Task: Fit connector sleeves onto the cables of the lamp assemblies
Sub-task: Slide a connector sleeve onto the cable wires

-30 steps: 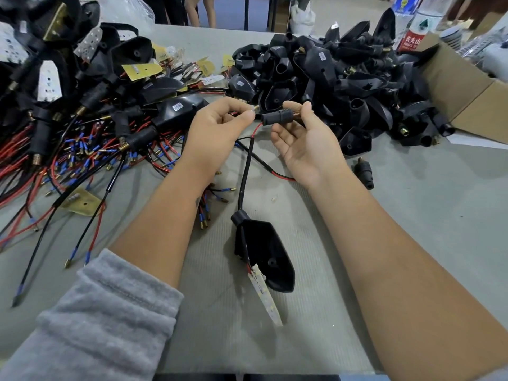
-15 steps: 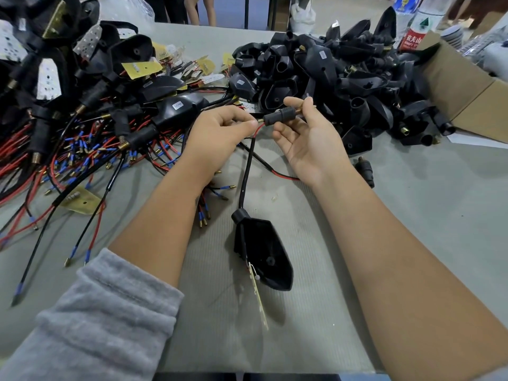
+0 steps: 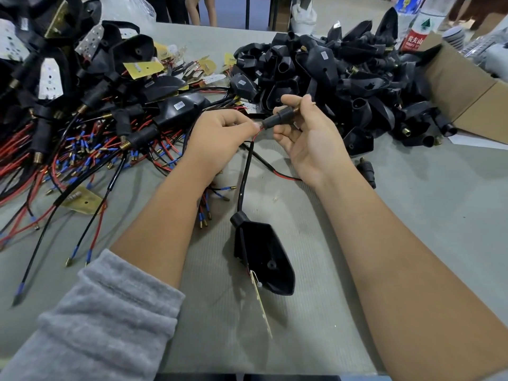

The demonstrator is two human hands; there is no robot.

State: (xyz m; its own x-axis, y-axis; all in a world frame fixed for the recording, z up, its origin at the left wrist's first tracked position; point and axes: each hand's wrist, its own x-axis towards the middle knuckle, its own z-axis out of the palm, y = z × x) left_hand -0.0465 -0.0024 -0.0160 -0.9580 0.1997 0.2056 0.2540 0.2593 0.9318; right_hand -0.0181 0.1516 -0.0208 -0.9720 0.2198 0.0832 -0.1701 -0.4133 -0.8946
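Observation:
My right hand (image 3: pixel 310 144) pinches a black connector sleeve (image 3: pixel 277 116) with a brass threaded end, tilted up to the right. My left hand (image 3: pixel 220 138) pinches the red wire (image 3: pixel 255 136) right at the sleeve's lower opening. From there a black cable (image 3: pixel 244 177) hangs down to a black lamp housing (image 3: pixel 264 257) lying on the grey table (image 3: pixel 412 215), with a small circuit board (image 3: pixel 261 303) sticking out of it. A red and black wire (image 3: pixel 277 173) trails under my right wrist.
Finished assemblies with red, black and blue-tipped wires (image 3: pixel 68 149) are heaped at the left. A pile of empty black housings (image 3: pixel 343 75) fills the back right, beside a cardboard box (image 3: pixel 467 89) and bottles (image 3: pixel 417 26). A loose sleeve (image 3: pixel 367 171) lies right of my right wrist.
The sleeve has tilted from level to pointing up and right in my right hand. The lamp housing on the table has turned, so its circuit board now shows edge-on.

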